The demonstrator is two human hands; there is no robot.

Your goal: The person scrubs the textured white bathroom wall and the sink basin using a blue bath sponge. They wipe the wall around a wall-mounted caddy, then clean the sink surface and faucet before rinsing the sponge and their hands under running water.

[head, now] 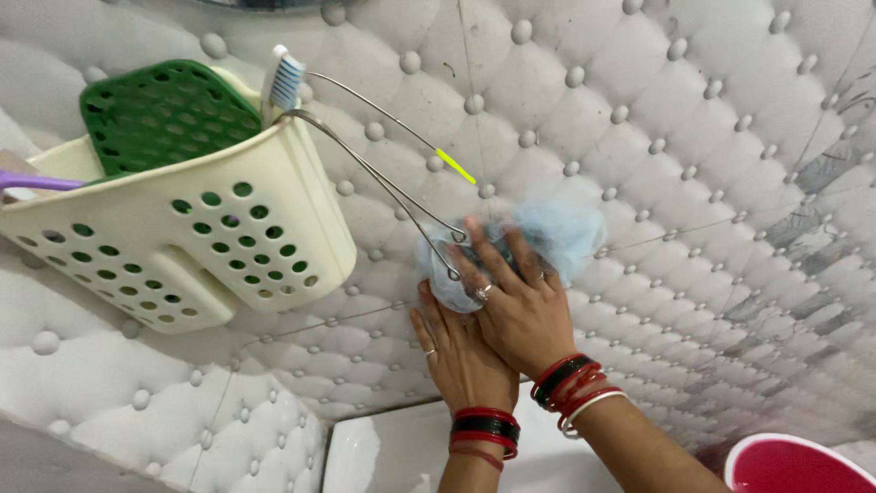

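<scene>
The right hand (pixel 511 297) lies flat over a pale blue mesh sponge (pixel 547 239), fingers spread and pressing it against the wall (pixel 693 164); it is a pressing hold rather than a closed fist. The left hand (pixel 456 351) sits just below and partly beneath the right, fingers extended against the wall and touching the sponge's lower edge; whether it grips anything cannot be told. The sponge extends up and to the right of the right hand's fingertips, its longer side running roughly left to right. The right hand is the nearer and covers most of it.

A bent wire hanger (pixel 383 178) with a yellow tip reaches down from the cream plastic basket (pixel 182 246), its loop end touching the sponge at the fingertips. The basket hangs on the wall to the upper left and holds a toothbrush (pixel 283 82), a green perforated insert (pixel 160 114) and a purple handle (pixel 36 181).

The wall is white tile with a padded, buttoned pattern, marked with grey stains toward the right. A white ledge (pixel 392 452) shows below the wrists, and a red bucket (pixel 794 466) stands at the lower right.
</scene>
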